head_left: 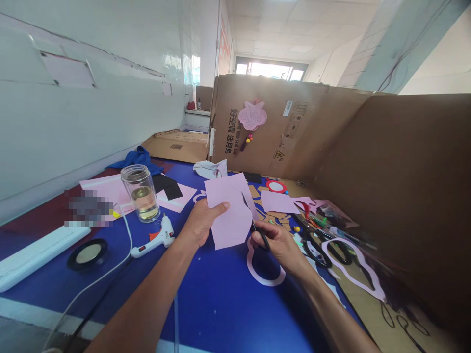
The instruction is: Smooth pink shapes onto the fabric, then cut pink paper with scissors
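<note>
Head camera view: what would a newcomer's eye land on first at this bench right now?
The left hand holding a sheet of pink paper dominates the centre, with the right hand gripping black-handled scissors at its edge. Behind, a pink ornament hangs on a cardboard wall. Left, on the blue table, stand a glass jar of yellowish liquid and a white hot glue gun.

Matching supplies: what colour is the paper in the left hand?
Pale pink paper, clearest in the head view.

The person's left hand (200,223) and right hand (277,247) are bare, and the slim left forearm (147,304) and right forearm (331,309) show bare skin to the lower edge of the view.
</note>
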Demonstrator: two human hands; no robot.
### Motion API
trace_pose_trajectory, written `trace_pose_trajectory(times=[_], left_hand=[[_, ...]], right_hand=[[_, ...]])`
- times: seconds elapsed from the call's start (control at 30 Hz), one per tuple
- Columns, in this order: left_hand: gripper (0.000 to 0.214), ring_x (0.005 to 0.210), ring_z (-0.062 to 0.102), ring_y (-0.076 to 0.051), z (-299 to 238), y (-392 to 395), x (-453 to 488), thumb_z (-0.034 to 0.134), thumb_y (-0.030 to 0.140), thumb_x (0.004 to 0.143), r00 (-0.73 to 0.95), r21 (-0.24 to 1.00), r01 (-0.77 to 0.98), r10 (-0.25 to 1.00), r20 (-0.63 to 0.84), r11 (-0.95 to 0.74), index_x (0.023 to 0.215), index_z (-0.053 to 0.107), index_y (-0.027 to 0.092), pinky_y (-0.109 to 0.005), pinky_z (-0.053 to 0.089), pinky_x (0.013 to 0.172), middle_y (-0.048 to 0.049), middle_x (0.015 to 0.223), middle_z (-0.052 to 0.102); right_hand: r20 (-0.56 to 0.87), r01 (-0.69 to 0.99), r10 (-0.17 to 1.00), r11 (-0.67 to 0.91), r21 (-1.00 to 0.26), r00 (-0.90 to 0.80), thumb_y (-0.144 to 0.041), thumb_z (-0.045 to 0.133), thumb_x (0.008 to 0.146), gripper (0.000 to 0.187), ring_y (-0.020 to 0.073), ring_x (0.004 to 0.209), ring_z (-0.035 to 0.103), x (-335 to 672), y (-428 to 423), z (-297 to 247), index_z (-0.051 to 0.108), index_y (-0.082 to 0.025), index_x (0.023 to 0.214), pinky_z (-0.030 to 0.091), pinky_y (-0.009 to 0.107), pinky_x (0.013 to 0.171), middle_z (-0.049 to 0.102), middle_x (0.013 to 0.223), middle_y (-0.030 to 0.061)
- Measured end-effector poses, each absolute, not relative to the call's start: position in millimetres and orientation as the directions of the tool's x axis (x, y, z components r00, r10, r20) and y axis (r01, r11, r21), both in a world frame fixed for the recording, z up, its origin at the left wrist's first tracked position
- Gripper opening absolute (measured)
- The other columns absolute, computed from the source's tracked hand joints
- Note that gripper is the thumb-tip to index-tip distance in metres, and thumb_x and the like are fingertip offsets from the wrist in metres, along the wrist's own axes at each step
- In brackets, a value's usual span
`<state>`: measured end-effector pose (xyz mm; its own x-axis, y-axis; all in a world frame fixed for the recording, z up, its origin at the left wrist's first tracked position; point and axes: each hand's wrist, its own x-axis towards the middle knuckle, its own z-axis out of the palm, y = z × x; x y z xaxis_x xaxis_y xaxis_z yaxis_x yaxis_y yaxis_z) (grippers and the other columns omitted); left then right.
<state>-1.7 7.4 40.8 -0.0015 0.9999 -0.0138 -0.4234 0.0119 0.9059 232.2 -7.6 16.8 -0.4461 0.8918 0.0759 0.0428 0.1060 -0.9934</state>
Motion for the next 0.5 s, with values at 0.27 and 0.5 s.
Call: trace_pose_trajectory(times=[0.27, 0.5], left_hand=[[0.042, 0.091, 0.084, -0.033, 41.3, 9.0, -7.2, 0.1, 0.031, 0.068, -0.004, 0.916, -0.401, 1.0, -0.018, 0.015, 0.104, 0.087, 0.015, -0.044, 0.066, 0.083, -0.0176, 0.11, 0.088], [0.043, 0.085, 0.084, -0.031, 41.6, 9.9, -10.3, 0.103, 0.034, 0.067, 0.009, 0.916, -0.399, 1.0, -0.021, 0.023, 0.102, 0.086, 0.015, -0.041, 0.067, 0.077, -0.0161, 0.101, 0.089]], right_hand=[[0.052, 0.063, 0.89, 0.091, -0.994, -0.453, -0.073, 0.09, 0.083, 0.059, 0.0155, 0.07, 0.051, 233.6, -7.5, 20.1, 0.085, -0.018, 0.104, 0.044, 0.031, 0.068, 0.066, 0.079, 0.0014], [0.03, 0.11, 0.906, 0.084, -0.99, -0.422, -0.073, 0.09, 0.081, 0.067, 0.0171, 0.071, 0.055, 237.5, -4.2, 14.5, 0.086, -0.015, 0.114, 0.048, 0.033, 0.072, 0.067, 0.076, 0.0018]])
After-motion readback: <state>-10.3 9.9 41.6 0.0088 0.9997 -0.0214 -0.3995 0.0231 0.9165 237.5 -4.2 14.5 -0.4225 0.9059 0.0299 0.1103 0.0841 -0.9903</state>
